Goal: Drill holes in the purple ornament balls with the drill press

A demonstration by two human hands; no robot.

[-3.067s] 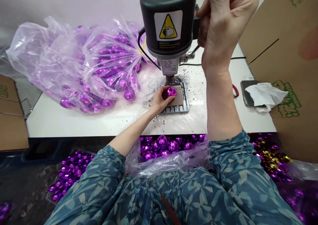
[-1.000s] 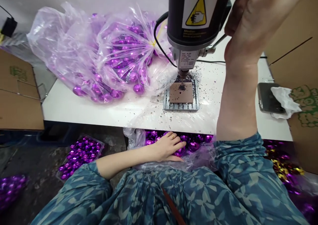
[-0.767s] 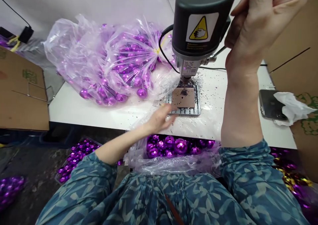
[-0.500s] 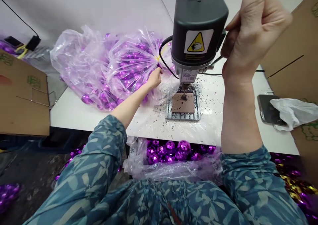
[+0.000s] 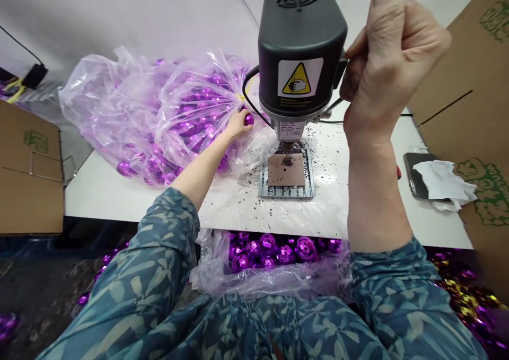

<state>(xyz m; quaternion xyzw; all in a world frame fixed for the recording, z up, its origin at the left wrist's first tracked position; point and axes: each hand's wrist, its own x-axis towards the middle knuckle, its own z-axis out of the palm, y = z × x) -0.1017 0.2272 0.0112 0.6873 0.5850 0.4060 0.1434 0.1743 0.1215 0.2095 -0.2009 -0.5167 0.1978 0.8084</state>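
Observation:
My left hand [image 5: 237, 124] is closed on a shiny purple ball [image 5: 248, 120], beside the gathered, tied neck of a clear plastic bag [image 5: 131, 105] full of similar balls. To the right of that hand stands a small black drill press [image 5: 300, 47] with a yellow warning label. My right hand [image 5: 392, 58] is raised at the machine's right side, its fingers curled round the feed handle [image 5: 336, 104]. Below the chuck, a brown board [image 5: 286, 177] with a small hole lies on the slotted metal base [image 5: 287, 191], with dark shavings on it.
At the table's front edge, a plastic-lined container [image 5: 270, 283] holds faceted purple balls [image 5: 267, 245]. On the right lie a phone [image 5: 413, 177] and crumpled white tissue [image 5: 441, 182]. Cardboard boxes [image 5: 32, 174] flank both sides. Dark shavings are scattered over the white table [image 5: 131, 198].
A purple ball now shows in my left hand, at the bag's neck, where none was visible before. My right hand stays on the handle. The whole view has shifted slightly.

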